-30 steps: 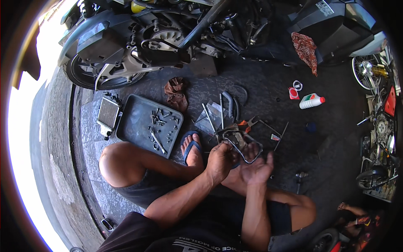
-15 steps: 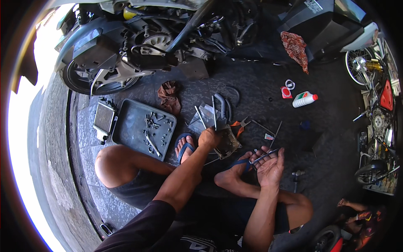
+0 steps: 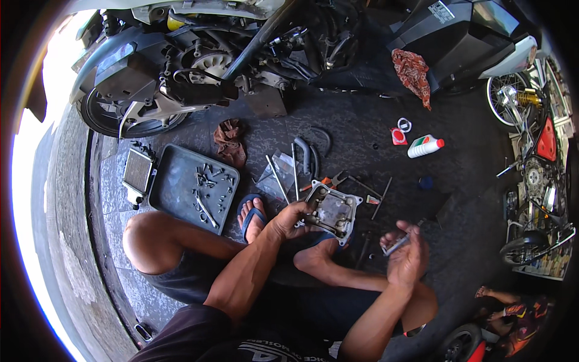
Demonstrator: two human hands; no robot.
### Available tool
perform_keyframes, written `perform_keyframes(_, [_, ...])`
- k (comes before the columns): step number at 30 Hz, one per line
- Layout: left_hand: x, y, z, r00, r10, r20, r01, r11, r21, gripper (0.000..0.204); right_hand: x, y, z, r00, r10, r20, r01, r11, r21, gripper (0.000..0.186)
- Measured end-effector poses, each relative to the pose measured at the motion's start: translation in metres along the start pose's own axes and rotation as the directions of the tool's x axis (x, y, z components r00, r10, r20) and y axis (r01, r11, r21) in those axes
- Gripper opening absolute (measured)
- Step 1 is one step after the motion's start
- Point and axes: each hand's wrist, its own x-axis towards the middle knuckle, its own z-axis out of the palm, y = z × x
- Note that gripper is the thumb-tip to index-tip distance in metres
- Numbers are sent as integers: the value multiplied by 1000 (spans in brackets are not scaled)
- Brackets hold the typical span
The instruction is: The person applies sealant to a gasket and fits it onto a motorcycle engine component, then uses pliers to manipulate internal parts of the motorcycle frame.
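My left hand [image 3: 289, 221] grips the left edge of a squarish grey metal engine casting [image 3: 348, 207], with its hollow inner side facing up and bolt lugs at its corners. Just beyond that hand, two long metal rods [image 3: 276, 176] point away; I cannot tell whether they touch the casting. To the right, my right hand [image 3: 409, 256] is palm up with curled fingers, and a slim metal rod-like tool [image 3: 395, 246] lies between thumb and fingers. Past the casting, orange-handled pliers [image 3: 330, 180] rest on the floor near a clear plastic bag [image 3: 278, 183].
A grey tray [image 3: 175, 181] of bolts sits left, beside a radiator [image 3: 139, 171]. A partly stripped scooter [image 3: 205, 66] stands ahead. Black hoses [image 3: 306, 158], a brown rag [image 3: 229, 142] and a white bottle [image 3: 424, 146] lie on the floor. Another person [image 3: 512, 320] is at lower right.
My left hand has lifted and tilted the casting, so its inner side shows more fully. The right hand has moved lower and right, its fingers curling more around the rod-like tool.
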Motion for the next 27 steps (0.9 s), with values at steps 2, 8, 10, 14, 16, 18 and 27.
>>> perform_keyframes(2, [-11, 11, 29, 985, 24, 172, 18, 971, -239, 59, -7, -23, -5, 995, -98, 29, 98, 995, -8, 31])
perform_keyframes(8, [-26, 28, 80, 971, 114, 209, 25, 824, -566, 69, -26, -63, -13, 980, -166, 111, 170, 985, -29, 27])
perform_keyframes(10, [-32, 31, 88, 993, 97, 74, -43, 847, -530, 60, -32, -66, -9, 982, -178, 64, 181, 982, -48, 32])
perform_keyframes(14, [-51, 31, 95, 983, 179, 38, -148, 902, -405, 65, -42, -80, 1, 974, -170, 152, 188, 975, -116, 38])
perform_keyframes(16, [-54, 29, 100, 956, 268, 119, -213, 913, -349, 71, -46, -84, 10, 965, -200, 168, 223, 965, -136, 38])
perform_keyframes(18, [-61, 31, 108, 940, 293, 176, -235, 928, -289, 83, -47, -83, 23, 956, -261, 138, 281, 948, -153, 38])
perform_keyframes(27, [-63, 30, 114, 970, 236, 65, -209, 936, -284, 96, -61, -91, 53, 969, -208, 130, 238, 925, -297, 40])
